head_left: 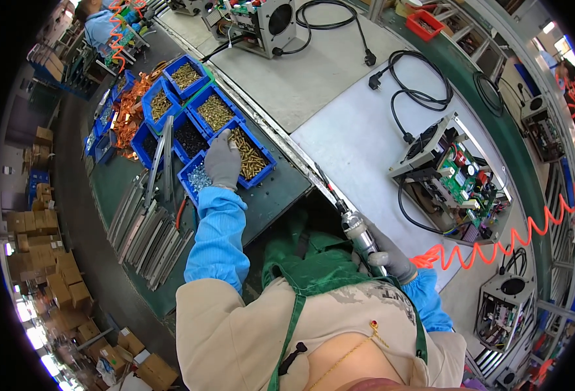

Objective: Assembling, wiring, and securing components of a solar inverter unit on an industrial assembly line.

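Observation:
My left hand point(223, 163), in a grey glove, is over a group of blue bins at the left. Its fingers are pressed together at the edge of a bin of long brass-coloured screws point(251, 155). Whatever they may pinch is hidden. Beside that hand are a bin of small pale-blue pieces point(199, 177) and one of black screws point(189, 139). Close to my body, my right hand point(395, 255), also gloved, is wrapped round a silver air screwdriver point(358, 229). The tool's bit points up and away, and a coiled orange air hose point(483, 257) runs off rightward.
On the pale worktop point(339, 140) at the right stands an open-framed machine point(460, 179) with a green circuit board, fan and black power cable point(424, 98). Grey metal strips point(150, 234) and copper-coloured parts point(131, 111) lie left. Another person point(101, 29) sits far left.

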